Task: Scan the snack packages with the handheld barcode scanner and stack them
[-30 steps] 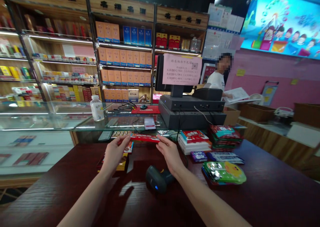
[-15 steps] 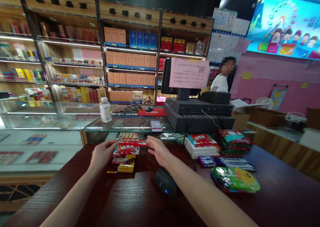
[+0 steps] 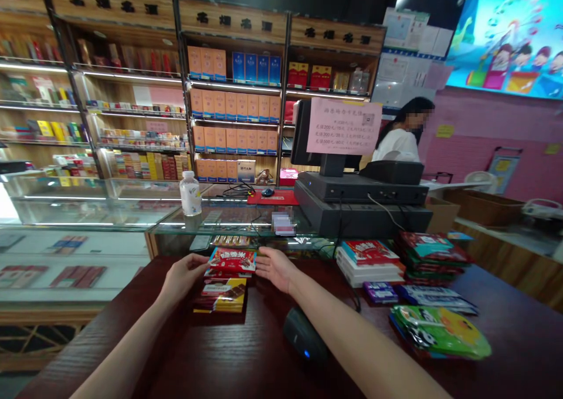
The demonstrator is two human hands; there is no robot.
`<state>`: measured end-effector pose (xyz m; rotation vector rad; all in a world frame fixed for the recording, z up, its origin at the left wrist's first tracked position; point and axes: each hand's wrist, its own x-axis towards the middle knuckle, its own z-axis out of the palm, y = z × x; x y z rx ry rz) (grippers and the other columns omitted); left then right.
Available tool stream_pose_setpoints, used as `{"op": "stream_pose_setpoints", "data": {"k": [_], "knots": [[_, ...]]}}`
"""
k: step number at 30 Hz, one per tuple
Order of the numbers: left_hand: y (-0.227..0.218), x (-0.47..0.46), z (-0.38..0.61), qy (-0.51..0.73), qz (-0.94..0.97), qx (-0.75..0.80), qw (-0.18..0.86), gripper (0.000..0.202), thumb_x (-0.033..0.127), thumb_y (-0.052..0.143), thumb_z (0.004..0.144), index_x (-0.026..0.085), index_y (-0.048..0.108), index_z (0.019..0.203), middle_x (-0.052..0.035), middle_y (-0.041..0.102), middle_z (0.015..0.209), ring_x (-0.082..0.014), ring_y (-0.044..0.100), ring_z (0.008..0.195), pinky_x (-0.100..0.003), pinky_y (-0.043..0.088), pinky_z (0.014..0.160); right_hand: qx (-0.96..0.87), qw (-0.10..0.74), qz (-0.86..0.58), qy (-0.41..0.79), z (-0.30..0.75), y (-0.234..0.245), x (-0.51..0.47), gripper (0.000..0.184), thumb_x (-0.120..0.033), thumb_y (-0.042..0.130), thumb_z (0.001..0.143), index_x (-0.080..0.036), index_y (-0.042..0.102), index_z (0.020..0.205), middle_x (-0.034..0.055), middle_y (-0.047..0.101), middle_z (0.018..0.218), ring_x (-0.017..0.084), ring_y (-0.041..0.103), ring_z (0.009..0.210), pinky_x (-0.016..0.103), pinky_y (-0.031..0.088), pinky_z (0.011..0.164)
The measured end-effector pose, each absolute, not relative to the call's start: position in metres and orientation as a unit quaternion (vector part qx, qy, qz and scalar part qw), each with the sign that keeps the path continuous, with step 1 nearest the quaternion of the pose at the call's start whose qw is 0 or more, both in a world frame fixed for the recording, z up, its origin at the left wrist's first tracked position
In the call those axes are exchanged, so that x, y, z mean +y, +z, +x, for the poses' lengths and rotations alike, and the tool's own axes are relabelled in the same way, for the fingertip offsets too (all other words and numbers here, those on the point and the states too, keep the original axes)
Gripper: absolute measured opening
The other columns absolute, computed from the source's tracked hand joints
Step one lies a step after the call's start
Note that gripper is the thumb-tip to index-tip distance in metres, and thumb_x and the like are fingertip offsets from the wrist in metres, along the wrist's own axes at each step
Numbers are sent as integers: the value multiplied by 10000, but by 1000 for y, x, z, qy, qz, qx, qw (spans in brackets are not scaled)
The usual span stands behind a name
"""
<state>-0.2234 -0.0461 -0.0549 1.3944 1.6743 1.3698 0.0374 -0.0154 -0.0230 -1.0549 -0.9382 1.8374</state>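
Note:
My left hand (image 3: pixel 187 277) is closed, its fingertips pinching the left edge of a red chocolate box (image 3: pixel 232 260) with white lettering. At the box's right edge, the stretched fingers of my right hand (image 3: pixel 276 270) lie alongside with no grip around it. The red box rests on a small stack of similar boxes. Just in front of that stack lie yellow-and-brown chocolate bars (image 3: pixel 222 296). A black handheld scanner (image 3: pixel 303 335) with a blue light sits below my right forearm.
To the right are a stack of white and red boxes (image 3: pixel 369 273), red-brown packs (image 3: pixel 435 257), purple packs (image 3: pixel 380 292) and green bags (image 3: pixel 440 331). A till (image 3: pixel 360 211) and a bottle (image 3: pixel 190 195) stand on the glass counter (image 3: pixel 229 216). A person (image 3: pixel 400 138) is behind the till.
The red box, earlier tilted edge-on above the stack, now lies flatter with its face showing. My right fingers have come in against its right edge. The person behind the till has turned and leaned.

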Motion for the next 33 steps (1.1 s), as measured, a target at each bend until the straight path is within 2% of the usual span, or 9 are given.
{"op": "stream_pose_setpoints", "data": {"k": [3, 9, 21, 33], "knots": [[-62, -41, -233, 491, 544, 608, 307, 494, 601, 773, 509, 188, 695, 768, -64, 782, 835, -250, 713, 815, -317, 539, 740, -384, 395, -413, 725, 36, -25, -14, 111, -313, 605, 883, -226, 554, 931, 17, 672, 903, 140, 644, 736, 277, 450, 741], [-68, -40, -235, 457, 558, 634, 279, 429, 585, 728, 538, 211, 689, 745, -39, 788, 849, -244, 720, 846, -309, 534, 762, -402, 376, -406, 730, 34, -30, -14, 209, -376, 671, 837, -236, 545, 929, 3, 665, 894, 147, 631, 727, 291, 418, 733], [-58, -50, -231, 425, 567, 667, 230, 302, 516, 684, 568, 250, 696, 709, -13, 781, 799, -254, 717, 803, -322, 525, 794, -410, 366, -400, 733, 31, -31, -12, 212, -366, 675, 836, -227, 529, 898, -15, 628, 802, 137, 608, 691, 273, 388, 714], [-59, -49, -231, 417, 573, 666, 233, 352, 541, 679, 565, 242, 703, 749, -21, 787, 819, -260, 721, 827, -322, 511, 797, -417, 362, -398, 733, 32, -33, -10, 234, -388, 689, 829, -225, 538, 904, -10, 640, 803, 136, 605, 687, 273, 390, 715]]}}
